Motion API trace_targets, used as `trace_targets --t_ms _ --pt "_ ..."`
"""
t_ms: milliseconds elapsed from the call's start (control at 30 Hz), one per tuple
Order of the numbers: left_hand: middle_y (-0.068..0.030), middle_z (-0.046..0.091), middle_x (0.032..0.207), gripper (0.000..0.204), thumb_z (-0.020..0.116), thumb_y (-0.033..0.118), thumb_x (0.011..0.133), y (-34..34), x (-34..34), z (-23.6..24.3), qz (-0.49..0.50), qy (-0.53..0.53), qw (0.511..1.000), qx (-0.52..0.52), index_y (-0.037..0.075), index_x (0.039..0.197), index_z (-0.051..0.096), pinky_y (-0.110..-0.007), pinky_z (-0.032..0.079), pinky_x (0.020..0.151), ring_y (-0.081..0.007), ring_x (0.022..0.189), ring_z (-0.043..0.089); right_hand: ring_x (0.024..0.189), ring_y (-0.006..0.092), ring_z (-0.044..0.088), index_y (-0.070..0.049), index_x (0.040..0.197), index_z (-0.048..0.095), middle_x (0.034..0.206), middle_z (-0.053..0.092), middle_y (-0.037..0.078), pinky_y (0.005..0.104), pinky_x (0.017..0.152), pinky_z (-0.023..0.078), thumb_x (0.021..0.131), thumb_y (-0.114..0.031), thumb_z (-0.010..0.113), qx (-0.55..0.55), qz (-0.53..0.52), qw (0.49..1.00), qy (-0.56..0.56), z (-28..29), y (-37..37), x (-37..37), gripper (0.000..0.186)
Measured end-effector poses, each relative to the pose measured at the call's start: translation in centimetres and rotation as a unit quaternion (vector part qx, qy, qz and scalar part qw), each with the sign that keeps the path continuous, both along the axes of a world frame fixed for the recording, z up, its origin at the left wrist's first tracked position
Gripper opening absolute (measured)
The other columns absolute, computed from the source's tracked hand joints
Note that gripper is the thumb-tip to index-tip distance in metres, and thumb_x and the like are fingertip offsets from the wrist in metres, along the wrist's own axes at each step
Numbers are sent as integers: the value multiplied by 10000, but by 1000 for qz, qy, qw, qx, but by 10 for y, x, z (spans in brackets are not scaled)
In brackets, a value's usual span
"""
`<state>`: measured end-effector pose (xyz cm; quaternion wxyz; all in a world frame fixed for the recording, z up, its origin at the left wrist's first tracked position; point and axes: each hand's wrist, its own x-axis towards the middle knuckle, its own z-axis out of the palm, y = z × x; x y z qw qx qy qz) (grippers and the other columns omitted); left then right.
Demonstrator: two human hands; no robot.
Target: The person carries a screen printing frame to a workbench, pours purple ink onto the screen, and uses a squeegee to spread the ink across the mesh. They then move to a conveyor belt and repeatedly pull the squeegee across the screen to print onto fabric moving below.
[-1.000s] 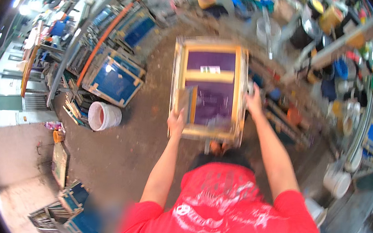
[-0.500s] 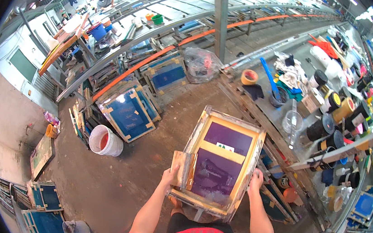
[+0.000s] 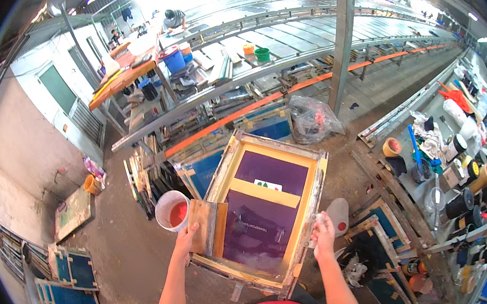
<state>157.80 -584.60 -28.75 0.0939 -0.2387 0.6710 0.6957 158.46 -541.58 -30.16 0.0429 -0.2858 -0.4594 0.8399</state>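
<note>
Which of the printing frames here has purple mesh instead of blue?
The frame held between the left hand and right hand; the frames leaning on the floor racks all have blue mesh.

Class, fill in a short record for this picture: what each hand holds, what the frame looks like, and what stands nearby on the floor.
Left hand: grips the frame's left side, against a wooden squeegee
Right hand: grips the frame's right edge
Frame: wooden printing screen, purple mesh, yellow tape
Nearby: white bucket of red ink, left of the frame
</note>
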Motion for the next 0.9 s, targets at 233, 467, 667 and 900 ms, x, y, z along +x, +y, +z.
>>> trace_targets --t_ms 233,467,667,900 --pt "-34 654 1133 474 619 391 980 24 -128 41 -52 41 998 9 -17 1221 614 -282 460 890 -107 1014 590 618 18 413 -106 1432 414 914 574 13 157 534 365 931 -98 623 48 -49 997 34 86 18 -78 543" --pt "-12 655 1110 475 621 397 978 84 -273 100 -170 100 980 41 -19 1206 624 -248 449 869 -81 994 587 660 5 426 -54 1215 544 895 553 -6 153 544 331 961 -142 617 71 -80 986 131 133 83 -166 279" --pt "-26 673 1070 452 635 389 969 188 -417 124 -212 82 961 159 0 1200 613 -281 527 803 -104 942 647 719 50 467 -58 1296 526 1034 619 68 175 618 380 997 -258 586 118 -182 963 162 168 176 -234 364" --pt "-71 683 1058 370 640 322 956 303 -510 174 -283 33 915 284 19 1165 612 -334 581 792 -166 906 691 741 57 442 -60 1360 489 1093 617 82 196 630 367 1019 -289 543 195 -269 936 116 203 266 -253 415"
